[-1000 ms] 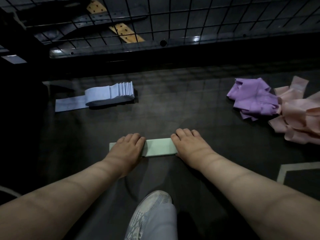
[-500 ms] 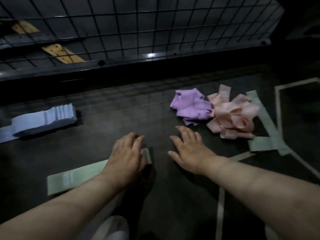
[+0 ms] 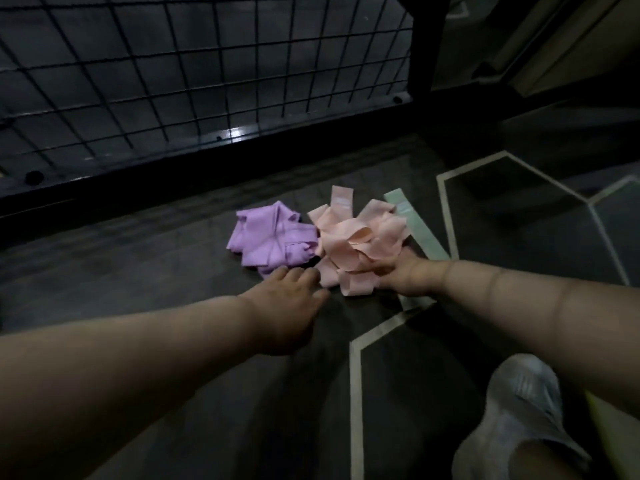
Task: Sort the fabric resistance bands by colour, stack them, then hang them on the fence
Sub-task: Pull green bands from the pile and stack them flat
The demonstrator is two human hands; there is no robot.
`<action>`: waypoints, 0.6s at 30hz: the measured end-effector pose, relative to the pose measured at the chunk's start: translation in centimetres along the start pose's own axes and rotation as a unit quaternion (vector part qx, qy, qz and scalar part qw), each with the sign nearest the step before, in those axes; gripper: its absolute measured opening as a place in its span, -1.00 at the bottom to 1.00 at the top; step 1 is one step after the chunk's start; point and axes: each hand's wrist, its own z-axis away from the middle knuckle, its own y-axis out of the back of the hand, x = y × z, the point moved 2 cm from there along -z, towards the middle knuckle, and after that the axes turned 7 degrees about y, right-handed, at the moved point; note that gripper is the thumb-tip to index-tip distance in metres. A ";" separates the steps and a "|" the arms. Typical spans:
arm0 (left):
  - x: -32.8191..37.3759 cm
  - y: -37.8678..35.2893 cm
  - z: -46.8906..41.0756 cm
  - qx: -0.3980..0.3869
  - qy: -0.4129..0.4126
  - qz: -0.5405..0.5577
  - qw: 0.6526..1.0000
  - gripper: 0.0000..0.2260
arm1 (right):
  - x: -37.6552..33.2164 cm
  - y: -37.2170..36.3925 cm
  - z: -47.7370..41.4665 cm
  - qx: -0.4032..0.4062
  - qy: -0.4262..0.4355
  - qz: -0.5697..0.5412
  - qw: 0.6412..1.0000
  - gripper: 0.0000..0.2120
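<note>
Both your hands have come off the strip you were flattening and reached forward to the loose piles. Your left hand (image 3: 287, 303) lies low over the floor, fingers straight and close together, tips touching the near edge of the purple bands (image 3: 270, 237), a crumpled heap of soft, matte fabric loops. Your right hand (image 3: 405, 277) is pushed into the near side of the pink bands (image 3: 356, 247), a looser tangle of curled, folded strips that touches the purple heap. Its fingers are buried among the folds, so whether they grip cannot be told. A green band (image 3: 417, 230) lies flat and straight behind the pink tangle and runs under your right wrist. All of these rest on the dark floor (image 3: 156, 271), marked with pale lines, near the black wire-grid fence (image 3: 173, 81). Your white mesh shoe (image 3: 519, 403) shows at lower right.
</note>
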 end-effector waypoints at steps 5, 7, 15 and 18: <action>2.1 2.6 -5.4 -0.075 -0.007 -0.022 0.997 -0.48 | -1.8 -2.9 -0.6 0.115 0.149 -0.079 0.979 -0.41; 2.7 2.6 -6.7 -0.104 -0.006 0.005 0.995 -0.50 | -2.0 -3.2 0.7 0.108 0.216 -0.022 0.970 -0.43; 4.6 -1.0 -8.6 -0.024 0.057 0.117 0.991 -0.29 | 6.6 -2.3 3.1 0.298 0.011 -0.115 0.947 -0.69; 4.6 -0.8 -8.0 -0.024 0.050 0.108 0.993 -0.42 | 10.0 -3.4 2.5 0.095 -0.037 -0.001 0.995 -0.54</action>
